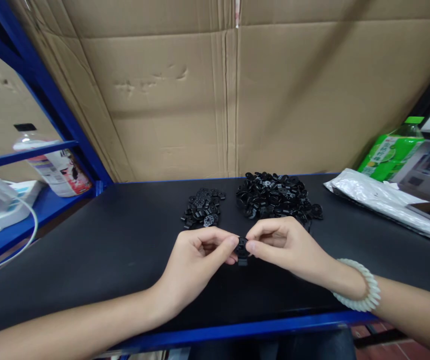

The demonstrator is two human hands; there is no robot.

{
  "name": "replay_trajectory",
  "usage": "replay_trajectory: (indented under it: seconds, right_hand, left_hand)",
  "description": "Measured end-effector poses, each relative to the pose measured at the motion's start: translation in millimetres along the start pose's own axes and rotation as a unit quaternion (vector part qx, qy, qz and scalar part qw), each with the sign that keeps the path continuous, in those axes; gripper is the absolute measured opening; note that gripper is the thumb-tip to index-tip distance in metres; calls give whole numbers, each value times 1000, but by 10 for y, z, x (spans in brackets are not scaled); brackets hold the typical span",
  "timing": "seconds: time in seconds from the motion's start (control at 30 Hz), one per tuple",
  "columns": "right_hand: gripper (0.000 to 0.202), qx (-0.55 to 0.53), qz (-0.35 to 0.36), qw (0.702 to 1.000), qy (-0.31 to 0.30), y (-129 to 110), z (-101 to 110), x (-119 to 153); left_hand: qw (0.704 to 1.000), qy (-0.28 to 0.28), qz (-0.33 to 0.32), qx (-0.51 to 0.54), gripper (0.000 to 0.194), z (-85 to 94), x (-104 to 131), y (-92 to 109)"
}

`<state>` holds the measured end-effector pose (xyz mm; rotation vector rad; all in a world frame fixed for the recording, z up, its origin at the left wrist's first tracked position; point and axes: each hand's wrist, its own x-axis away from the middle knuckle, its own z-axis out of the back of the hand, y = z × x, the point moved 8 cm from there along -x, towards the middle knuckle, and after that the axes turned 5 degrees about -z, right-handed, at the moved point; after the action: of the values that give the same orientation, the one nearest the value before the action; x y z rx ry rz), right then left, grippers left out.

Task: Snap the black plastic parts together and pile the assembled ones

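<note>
You are at a table with a matte black top (pixel 87 260) and a blue metal front rail (pixel 267 327). In front of you, over the near half and roughly midway between the side edges, you hold a small black plastic piece with a rounded, perforated upper part and a blocky lower end (pixel 242 248).

Your left hand (pixel 196 267) pinches its left side between thumb and fingers; your right hand (pixel 293 250), with a pale coiled bracelet (pixel 361 285) at the wrist, pinches its right side. Neither hand is released. Whether the piece touches the tabletop cannot be told.

Beyond your hands, toward the far edge, lie two heaps of small black plastic parts: a smaller one to the left (pixel 202 202) and a larger one to the right (pixel 275 192), with a gap between. A silvery white plastic bag (pixel 376 200) lies toward the far right corner. A tall brown cardboard sheet (pixel 162 100) rises behind the far edge.

The step in hand appears to be close fingertip work on this single piece. The next move seems to call for a steady, light two-handed pinch, with neither side slipping.
</note>
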<state>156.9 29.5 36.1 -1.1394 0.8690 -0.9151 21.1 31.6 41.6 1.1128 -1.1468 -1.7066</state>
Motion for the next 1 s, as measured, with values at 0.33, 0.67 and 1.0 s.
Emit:
replay_trajectory:
  seconds: [0.33,0.67,1.0]
  right_hand:
    - [13,42,38,998,35,-65,30,21]
    - [14,35,41,998,43,-64,16,21]
    - [17,47,38,997,38,-14,4,0]
  left_hand:
    - [1000,-6,-7,-12,14,-10,22,-5]
    - [1000,-20,-2,4,14,-35,-6,8]
    - [999,-44,-2,-23,16,-66,-26,-24]
